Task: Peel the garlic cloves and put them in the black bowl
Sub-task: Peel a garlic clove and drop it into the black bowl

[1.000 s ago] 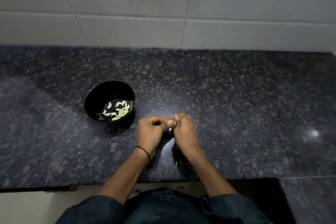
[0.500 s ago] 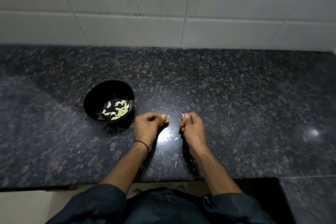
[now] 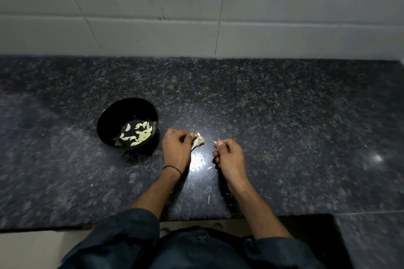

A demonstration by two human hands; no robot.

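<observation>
A black bowl (image 3: pixel 102 124) stands on the dark granite counter, left of my hands, with several pale peeled garlic cloves (image 3: pixel 140 133) in its bottom. My left hand (image 3: pixel 176 148) pinches a papery garlic piece (image 3: pixel 198 141) between thumb and fingers, just right of the bowl. A short gap to the right, my right hand (image 3: pixel 229 157) has its fingers curled and pinches a small strip of garlic skin (image 3: pixel 214 142) at the thumb tip. Whether a clove lies inside that hand is hidden.
Small flakes of garlic skin (image 3: pixel 209 168) lie on the counter (image 3: pixel 295 137) between and below my hands. A white tiled wall (image 3: pixel 262 17) closes the back. The counter's front edge runs just above my dark sleeves.
My hands were joined on the garlic piece a second ago. They have pulled apart sideways, the left keeping the garlic piece and the right coming away with a strip of skin.
</observation>
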